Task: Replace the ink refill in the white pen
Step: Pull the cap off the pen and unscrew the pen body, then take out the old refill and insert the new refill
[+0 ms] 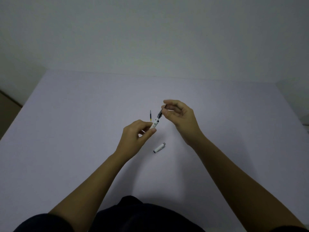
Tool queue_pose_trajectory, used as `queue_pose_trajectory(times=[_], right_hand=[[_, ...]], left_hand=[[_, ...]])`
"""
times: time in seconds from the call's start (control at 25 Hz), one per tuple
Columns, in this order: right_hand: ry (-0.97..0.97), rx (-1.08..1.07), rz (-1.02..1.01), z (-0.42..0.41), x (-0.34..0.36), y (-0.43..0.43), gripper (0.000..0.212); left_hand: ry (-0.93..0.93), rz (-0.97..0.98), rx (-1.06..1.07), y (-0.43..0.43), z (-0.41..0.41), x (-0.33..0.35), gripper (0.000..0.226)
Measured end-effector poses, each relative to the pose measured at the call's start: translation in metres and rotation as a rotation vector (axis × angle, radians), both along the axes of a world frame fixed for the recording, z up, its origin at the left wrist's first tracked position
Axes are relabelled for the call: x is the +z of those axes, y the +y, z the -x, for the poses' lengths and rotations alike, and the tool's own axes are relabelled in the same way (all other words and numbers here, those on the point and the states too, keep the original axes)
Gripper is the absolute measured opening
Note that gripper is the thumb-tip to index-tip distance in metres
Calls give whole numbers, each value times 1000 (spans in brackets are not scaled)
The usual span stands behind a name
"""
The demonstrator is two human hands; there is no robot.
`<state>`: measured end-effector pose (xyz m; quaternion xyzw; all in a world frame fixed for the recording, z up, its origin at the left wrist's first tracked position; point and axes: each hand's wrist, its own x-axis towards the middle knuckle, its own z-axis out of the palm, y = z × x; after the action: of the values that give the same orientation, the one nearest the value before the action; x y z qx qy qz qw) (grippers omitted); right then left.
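Note:
My left hand (137, 133) grips the white pen barrel (154, 125), which tilts up and to the right above the table. A dark grip section with the refill (159, 114) sticks out of the barrel's upper end, and my right hand (179, 115) pinches its top between thumb and forefinger. A second thin refill (150, 115), dark with a yellow end, lies flat on the table just behind the barrel. The white pen cap (159, 147) with a silver clip lies on the table below and between my hands.
The table (75, 123) is a pale lilac surface set against a plain wall. Its far edge runs across the middle of the view and its left edge slants down to the left. My dark clothing shows at the bottom.

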<state>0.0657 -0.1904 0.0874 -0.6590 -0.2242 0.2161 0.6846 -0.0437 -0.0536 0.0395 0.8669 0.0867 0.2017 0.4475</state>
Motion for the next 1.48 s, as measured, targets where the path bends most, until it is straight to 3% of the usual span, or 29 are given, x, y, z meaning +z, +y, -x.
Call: queue_pose_trajectory(times=[0.2,0.4,0.6,0.68,0.84,0.96,1.24,1.48], right_hand=[[46,-86,1,-5,6,7,47],[80,-119,-32,-12,-1,21,43],[244,-285,-297,-34,-15,7,35],[335,-379,-190,-33,-53,1,33],[499,-517,354,20,-134,-15,46],[475,-542,550,39,-163,-18,43],[350,-574,719,38,-174,-8,40],[339,-576,720,35,-178,-5,41]], left_hand=[[-41,-72,61,2,-4,3,15],[30,-46,84,5,3,-13,16],[56,-19,95,7,7,-16,11],[86,-3,108,11,0,-20,9],[112,5,113,15,1,-21,11],[124,-16,99,16,-1,-20,12],[104,-29,118,19,-6,-15,11],[95,-27,128,19,-7,-17,12]])
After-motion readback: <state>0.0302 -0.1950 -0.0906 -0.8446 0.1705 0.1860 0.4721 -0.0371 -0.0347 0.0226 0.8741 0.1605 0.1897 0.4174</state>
